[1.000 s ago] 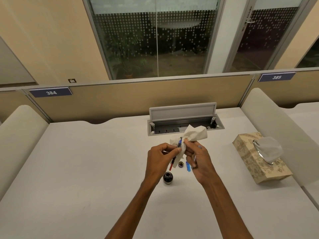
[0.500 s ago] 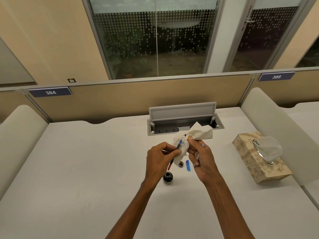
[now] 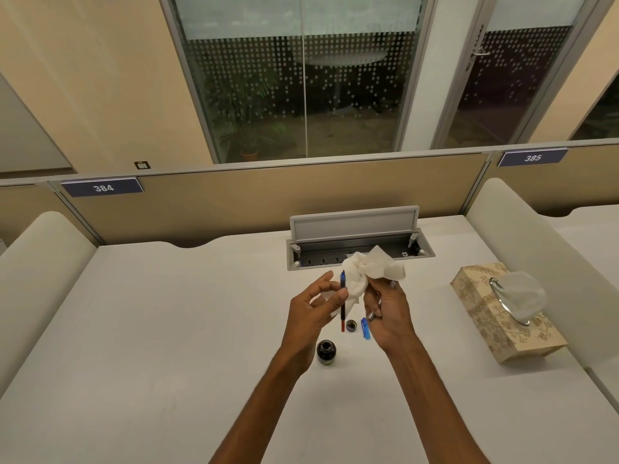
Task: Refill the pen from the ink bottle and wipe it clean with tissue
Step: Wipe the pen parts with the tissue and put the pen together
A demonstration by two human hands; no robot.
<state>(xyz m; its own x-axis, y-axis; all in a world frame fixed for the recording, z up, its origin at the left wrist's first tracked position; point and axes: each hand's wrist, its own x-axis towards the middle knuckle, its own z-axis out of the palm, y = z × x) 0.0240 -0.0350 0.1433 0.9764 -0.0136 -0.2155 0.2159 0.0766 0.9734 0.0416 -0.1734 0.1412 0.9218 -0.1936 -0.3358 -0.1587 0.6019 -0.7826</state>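
My left hand pinches a slim pen upright between thumb and fingers; its upper part is blue, its lower end red. My right hand grips a crumpled white tissue just right of the pen's top, and part of the tissue hangs down behind the pen. On the desk below stands the open dark ink bottle. Its small round cap and a blue pen part lie between my hands.
A patterned tissue box with a tissue sticking out sits at the right. An open cable tray with a raised grey lid is set into the desk behind my hands. Padded dividers flank the white desk.
The tissue has come off the pen's tip and now sits to its right. The pen has turned more upright in my left hand, whose fingers have spread.
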